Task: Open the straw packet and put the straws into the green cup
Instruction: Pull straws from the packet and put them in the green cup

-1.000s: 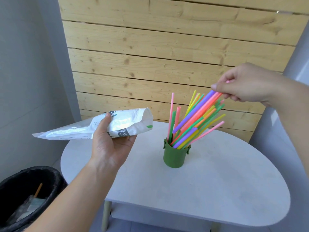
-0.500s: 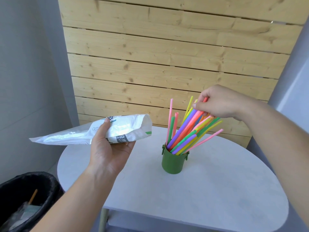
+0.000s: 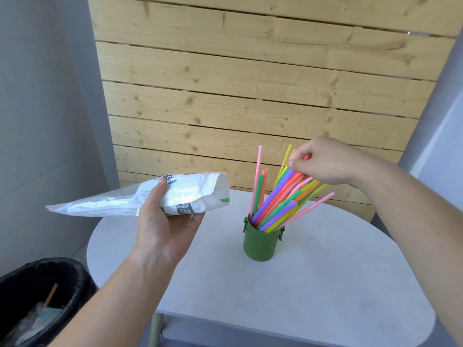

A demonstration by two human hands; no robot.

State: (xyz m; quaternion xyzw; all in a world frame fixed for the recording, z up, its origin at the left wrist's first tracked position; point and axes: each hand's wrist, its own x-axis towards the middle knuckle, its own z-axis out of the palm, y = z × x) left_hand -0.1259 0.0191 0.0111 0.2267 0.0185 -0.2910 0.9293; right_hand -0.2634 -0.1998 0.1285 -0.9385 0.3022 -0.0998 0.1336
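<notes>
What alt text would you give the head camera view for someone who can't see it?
A right hand grips the tops of colourful straws leaning in a green cup on a white table. The left hand holds an opened white straw packet above the table's left edge, near a black bin.

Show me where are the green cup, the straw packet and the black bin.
green cup (image 3: 260, 246): head view, front of its wall.
straw packet (image 3: 198, 194): head view, white side near its open end.
black bin (image 3: 72, 274): head view, right side of its rim.
</notes>
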